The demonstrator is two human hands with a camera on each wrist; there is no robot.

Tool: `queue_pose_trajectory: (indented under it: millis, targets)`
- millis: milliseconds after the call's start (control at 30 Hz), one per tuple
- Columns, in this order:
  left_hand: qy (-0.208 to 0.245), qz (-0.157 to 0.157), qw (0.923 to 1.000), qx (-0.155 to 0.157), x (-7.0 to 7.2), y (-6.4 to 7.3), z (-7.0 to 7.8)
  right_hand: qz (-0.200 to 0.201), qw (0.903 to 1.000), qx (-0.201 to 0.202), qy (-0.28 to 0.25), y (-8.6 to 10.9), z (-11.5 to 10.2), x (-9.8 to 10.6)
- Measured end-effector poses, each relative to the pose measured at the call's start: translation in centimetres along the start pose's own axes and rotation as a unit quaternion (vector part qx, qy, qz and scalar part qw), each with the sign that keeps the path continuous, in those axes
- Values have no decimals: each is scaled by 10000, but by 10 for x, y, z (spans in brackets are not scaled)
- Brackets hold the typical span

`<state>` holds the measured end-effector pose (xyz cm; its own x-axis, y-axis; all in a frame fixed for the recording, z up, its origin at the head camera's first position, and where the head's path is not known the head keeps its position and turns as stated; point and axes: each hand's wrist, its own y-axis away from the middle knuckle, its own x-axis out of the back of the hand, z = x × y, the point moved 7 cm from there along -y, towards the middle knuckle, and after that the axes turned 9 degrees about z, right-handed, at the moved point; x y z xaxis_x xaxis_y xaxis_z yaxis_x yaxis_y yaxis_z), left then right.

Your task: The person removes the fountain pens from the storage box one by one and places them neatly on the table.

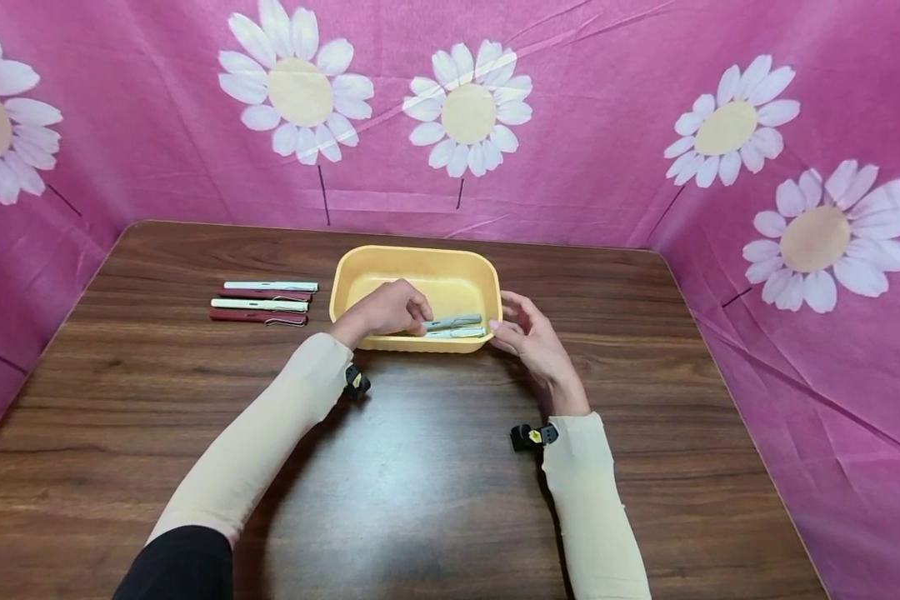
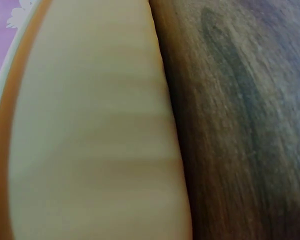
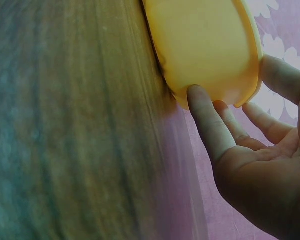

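A yellow plastic basket [image 1: 360, 260] stands near the table's back edge. Reaching over its front left rim, my left hand [image 1: 392, 310] pinches the near end of a grey-blue pen [image 1: 457, 320] inside. Just in front of that pen lies a pale mint pen [image 1: 461, 332] along the basket's front wall. At the basket's right end is my right hand [image 1: 536, 337], its fingers spread and fairly straight. In the right wrist view its fingertips [image 3: 197, 95] touch the outer wall. The left wrist view shows the basket's outer side [image 2: 90, 125] up close and none of the left hand.
Left of the basket, several clip pens lie in a row, white, dark red [image 1: 258, 317] and pale mint [image 1: 258, 305]. The wooden table [image 1: 420, 483] meets a pink cloth [image 1: 570, 183] with daisies behind and at both sides. Small black cameras [image 1: 356, 382] sit at both wrists.
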<state>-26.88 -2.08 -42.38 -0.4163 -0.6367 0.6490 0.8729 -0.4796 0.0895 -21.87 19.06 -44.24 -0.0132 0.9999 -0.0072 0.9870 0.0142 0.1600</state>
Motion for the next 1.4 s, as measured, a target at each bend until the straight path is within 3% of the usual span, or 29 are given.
queue_pose_trajectory:
  millis: [567,1400]
  targets:
    - [481,824,9954,-57,25,7,6,-4,10000,7,1,0,-1,0]
    - [648,1389,9876,-331,54,35,-4,-39,9999,102,-60,1,-1,-1]
